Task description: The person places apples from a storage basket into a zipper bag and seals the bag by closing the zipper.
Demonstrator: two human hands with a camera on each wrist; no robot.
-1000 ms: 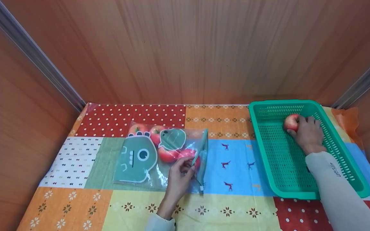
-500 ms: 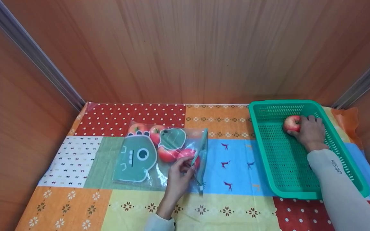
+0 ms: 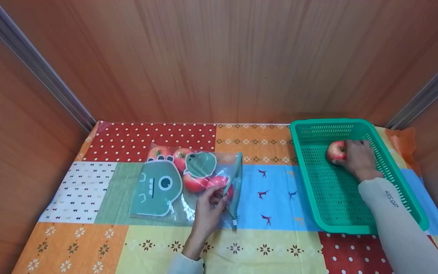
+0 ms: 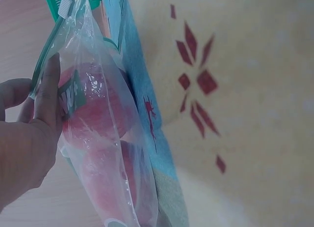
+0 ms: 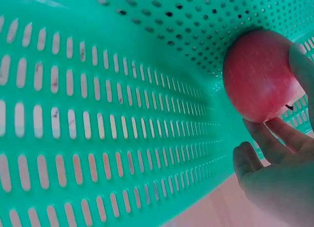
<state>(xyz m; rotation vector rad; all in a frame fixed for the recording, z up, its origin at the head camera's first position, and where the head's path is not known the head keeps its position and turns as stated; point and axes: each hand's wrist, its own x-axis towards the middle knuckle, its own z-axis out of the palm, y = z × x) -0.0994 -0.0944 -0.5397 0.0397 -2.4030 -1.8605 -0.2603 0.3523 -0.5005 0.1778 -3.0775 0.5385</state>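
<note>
My left hand (image 3: 208, 208) pinches the green zip edge of a clear plastic zipper bag (image 3: 186, 203), with thumb and fingertips at its mouth. Several red apples (image 3: 195, 183) lie inside the bag, partly behind a printed green monster face; the left wrist view shows the apples (image 4: 93, 114) through the plastic and a white slider (image 4: 65, 7) on the zip. Over in the green basket (image 3: 313, 198), my right hand (image 3: 360, 160) grips a single red apple (image 3: 336, 151). In the right wrist view, thumb and fingers hold that apple (image 5: 257, 74) from opposite sides near its stem.
A patchwork-patterned cloth (image 3: 268, 243) covers the table. Wood-grain panels (image 3: 219, 64) rise at the back and on both sides. Beyond the basket's right rim lies an orange piece of material (image 3: 404, 146). The basket has slotted walls and a raised rim.
In the basket, my right hand and the apple have shifted slightly toward me and to the left. The left hand keeps its pinch on the bag; the whole head view has drifted a little.
</note>
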